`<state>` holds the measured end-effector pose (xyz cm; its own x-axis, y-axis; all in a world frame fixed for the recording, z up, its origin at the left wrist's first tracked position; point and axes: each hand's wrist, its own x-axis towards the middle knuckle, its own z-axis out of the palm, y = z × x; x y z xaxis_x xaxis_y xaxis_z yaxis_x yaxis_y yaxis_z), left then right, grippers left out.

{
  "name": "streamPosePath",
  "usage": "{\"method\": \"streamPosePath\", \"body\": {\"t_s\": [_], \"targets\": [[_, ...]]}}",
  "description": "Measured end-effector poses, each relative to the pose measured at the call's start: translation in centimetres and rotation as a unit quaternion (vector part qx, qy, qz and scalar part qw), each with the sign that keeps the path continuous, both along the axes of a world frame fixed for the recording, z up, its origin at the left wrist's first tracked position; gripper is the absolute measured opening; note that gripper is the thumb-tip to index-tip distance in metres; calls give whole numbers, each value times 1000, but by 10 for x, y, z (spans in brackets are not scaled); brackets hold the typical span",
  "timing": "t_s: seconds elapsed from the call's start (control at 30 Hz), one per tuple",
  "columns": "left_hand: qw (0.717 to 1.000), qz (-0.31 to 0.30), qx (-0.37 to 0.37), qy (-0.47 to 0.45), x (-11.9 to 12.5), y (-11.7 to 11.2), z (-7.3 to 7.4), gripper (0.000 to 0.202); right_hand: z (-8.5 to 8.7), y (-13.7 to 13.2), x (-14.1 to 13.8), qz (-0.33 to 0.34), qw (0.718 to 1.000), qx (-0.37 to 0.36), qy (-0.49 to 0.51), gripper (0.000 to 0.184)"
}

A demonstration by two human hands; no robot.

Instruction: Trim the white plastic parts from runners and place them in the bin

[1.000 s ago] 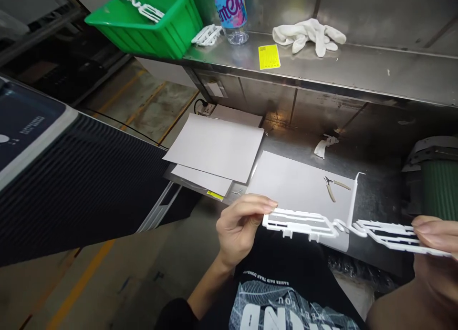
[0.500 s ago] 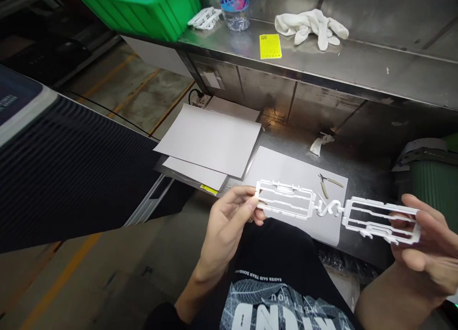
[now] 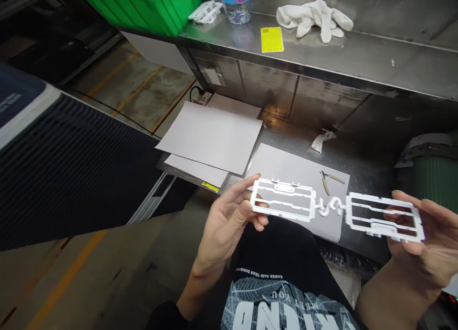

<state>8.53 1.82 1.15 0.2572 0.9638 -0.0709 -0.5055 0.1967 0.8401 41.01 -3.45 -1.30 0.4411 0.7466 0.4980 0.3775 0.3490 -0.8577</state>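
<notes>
The white plastic part (image 3: pixel 336 208) is held flat in the air, above the person's lap and the near edge of the counter (image 3: pixel 372 177). It has 2 rectangular frames joined by a small curly runner in the middle. The left hand (image 3: pixel 229 222) grips the left end of the left frame, with the thumb on top and the fingers (image 3: pixel 263 220) closed under its edge. The right hand (image 3: pixel 429 239) holds the right frame from below; its fingers are curled around the far right end and the thumb lies along the near edge.

Just behind the part, a grey sheet (image 3: pixel 293 172) lies on the counter, and small cutters (image 3: pixel 327 180) rest on its right side. To the left of it is a stack of grey sheets (image 3: pixel 211 139), which hangs partly over the counter edge. A crumpled white scrap (image 3: pixel 320 140) lies farther back.

On the far shelf (image 3: pixel 358 63) there are white gloves (image 3: pixel 315 16), a yellow label (image 3: pixel 272 39), a bottle (image 3: pixel 234 1), another white part (image 3: pixel 205 10) and a green bin (image 3: pixel 143 5) at the left. A dark ribbed machine (image 3: pixel 64 172) fills the left side. At the right edge a green roll (image 3: pixel 436 177) is partly visible.
</notes>
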Motion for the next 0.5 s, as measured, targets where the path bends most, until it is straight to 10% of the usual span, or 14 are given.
{"method": "streamPosePath", "body": {"t_s": [0.23,0.5], "targets": [[991,102,-7,87,-7,8,-19,34,17,15,-24,202,977,57,42,59],[984,123,-29,126,-4,11,-19,44,21,16,-27,179,983,47,-14,50]]}}
